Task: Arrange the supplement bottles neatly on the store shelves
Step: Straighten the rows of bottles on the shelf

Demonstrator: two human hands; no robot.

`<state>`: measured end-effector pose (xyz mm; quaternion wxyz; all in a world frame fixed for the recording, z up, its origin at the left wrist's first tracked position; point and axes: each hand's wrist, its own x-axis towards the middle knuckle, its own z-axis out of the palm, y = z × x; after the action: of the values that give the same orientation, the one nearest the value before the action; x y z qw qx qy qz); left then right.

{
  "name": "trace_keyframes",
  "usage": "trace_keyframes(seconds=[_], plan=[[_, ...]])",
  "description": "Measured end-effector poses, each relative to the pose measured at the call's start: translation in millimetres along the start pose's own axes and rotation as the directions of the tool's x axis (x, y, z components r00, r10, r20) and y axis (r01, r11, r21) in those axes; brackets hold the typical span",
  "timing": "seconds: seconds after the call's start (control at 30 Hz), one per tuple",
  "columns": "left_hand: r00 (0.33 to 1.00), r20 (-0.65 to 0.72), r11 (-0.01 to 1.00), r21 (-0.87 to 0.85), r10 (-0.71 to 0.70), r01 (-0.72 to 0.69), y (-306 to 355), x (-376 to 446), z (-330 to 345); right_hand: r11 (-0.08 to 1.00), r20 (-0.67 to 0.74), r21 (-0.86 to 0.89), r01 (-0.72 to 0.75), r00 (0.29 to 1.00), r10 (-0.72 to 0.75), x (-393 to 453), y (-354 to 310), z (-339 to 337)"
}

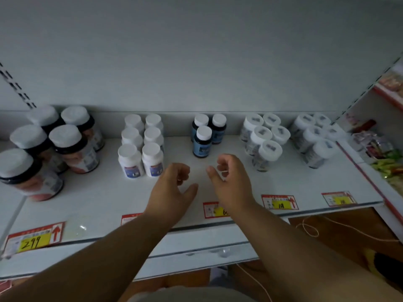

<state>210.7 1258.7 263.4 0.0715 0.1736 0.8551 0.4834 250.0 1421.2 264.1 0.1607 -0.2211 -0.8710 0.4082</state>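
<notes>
Both my bare forearms reach in from the bottom of the view over the front lip of the white metal store shelf [104, 199], and both hands hover above its bare middle strip holding nothing. My left hand [174, 186] hangs with fingers loosely curled and thumb spread wide; my right hand [229, 177] is likewise slack, fingers bent, nothing pinched. From the gap between my hands, the three dark bottles with blue labels and white caps [205, 136] stand at twelve o'clock, upright, their long axes vertical, two at the back and one in front. That front bottle sits just beyond my right fingertips, so I judge the right hand the nearer one for any straightening, though the left is almost as close. At ten o'clock stand the six small white bottles with blue labels [141, 144] in two tidy files. At nine o'clock are the large clear jars with black collars and white lids [54, 144]. At two o'clock cluster the clear jars with white lids bearing stickers [265, 138], and a second such group [316, 138] stands farther right. Open shelf lies in front of every group and between them, so a bottle could slide forward freely. Red-and-yellow price tags [35, 238] mark the front edge, past which anything would drop.
</notes>
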Motion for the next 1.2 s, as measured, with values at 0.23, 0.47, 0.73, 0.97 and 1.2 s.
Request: trace_keyframes(seconds=[0.23,0.47,0.73,0.97,1.2], plan=[[0.976,-0.068,0.977,0.042,-0.205,0.208,18.4,70.6,39.6,0.995,0.01,-0.059,-0.082,0.997,0.082,76.1,15.3,-14.0],[0.975,-0.106,0.978,0.056,-0.193,0.2,23.9,116.5,59.6,0.995,0.047,-0.092,-0.044,0.998,0.048,123.4,25.9,0.5],[0.985,-0.111,0.982,0.119,-0.133,0.146,22.5,122.1,62.5,0.988,0.06,-0.154,0.004,0.998,0.006,135.7,28.9,2.6],[0.986,-0.067,0.987,0.053,-0.151,0.154,18.5,121.7,56.8,0.986,0.061,-0.167,-0.007,0.998,0.018,129.9,23.6,0.6],[0.973,-0.08,0.976,-0.019,-0.217,0.216,23.9,42.3,48.7,0.983,0.047,-0.172,-0.059,0.997,0.068,68.9,16.6,-15.9]])
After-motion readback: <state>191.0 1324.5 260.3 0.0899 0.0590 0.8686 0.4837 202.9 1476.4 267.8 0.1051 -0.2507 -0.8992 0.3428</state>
